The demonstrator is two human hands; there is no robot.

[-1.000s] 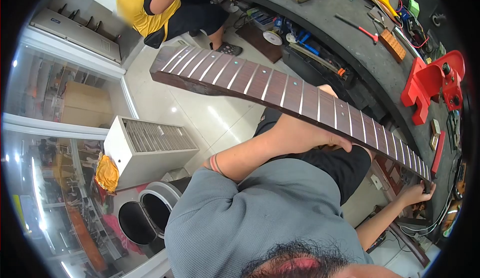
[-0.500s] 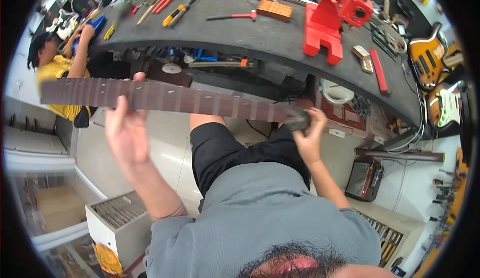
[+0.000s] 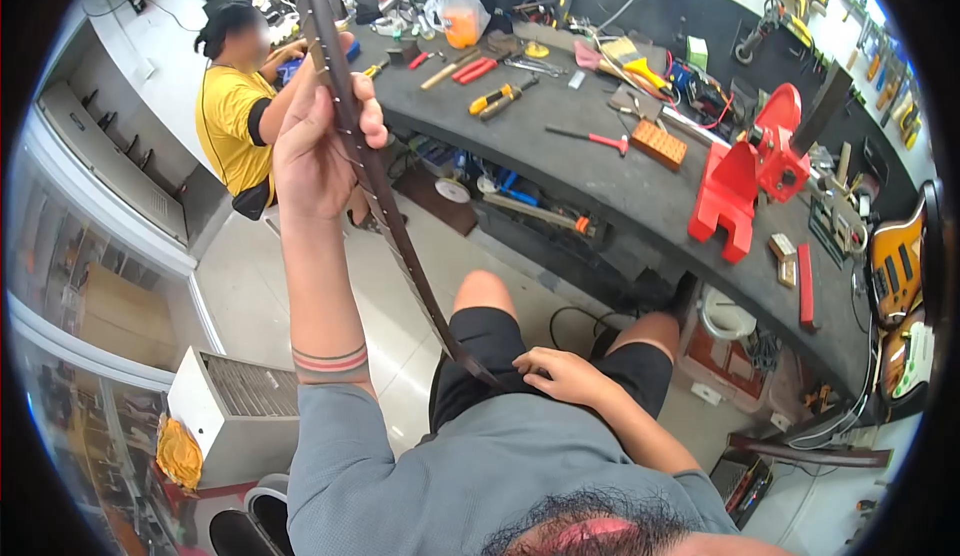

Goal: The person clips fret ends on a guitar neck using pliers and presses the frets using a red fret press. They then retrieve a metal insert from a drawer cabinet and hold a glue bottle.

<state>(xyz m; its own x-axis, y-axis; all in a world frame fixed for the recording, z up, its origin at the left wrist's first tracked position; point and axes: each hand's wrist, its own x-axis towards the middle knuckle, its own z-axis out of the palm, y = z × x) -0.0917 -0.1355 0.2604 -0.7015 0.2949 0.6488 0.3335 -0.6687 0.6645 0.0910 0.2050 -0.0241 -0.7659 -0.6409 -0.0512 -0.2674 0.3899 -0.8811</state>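
Fretted neck [image 3: 398, 236], one, dark: slanting edge-on from above the left hand [image 3: 315, 151] down to the black shorts [image 3: 495, 331], apart from the workbench [image 3: 590, 181]. Left hand is gripping its upper length, fingers wrapped round; right hand [image 3: 568, 376], fingers half curled, is resting near the lower end, contact impossible to tell. Step in hand seemingly is holding the neck edge-on, any turn calling for a firm left grip.

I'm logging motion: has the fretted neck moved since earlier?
Yes: judged against the bench, the fretted neck has swung, its near end drawn back toward the person's lap.
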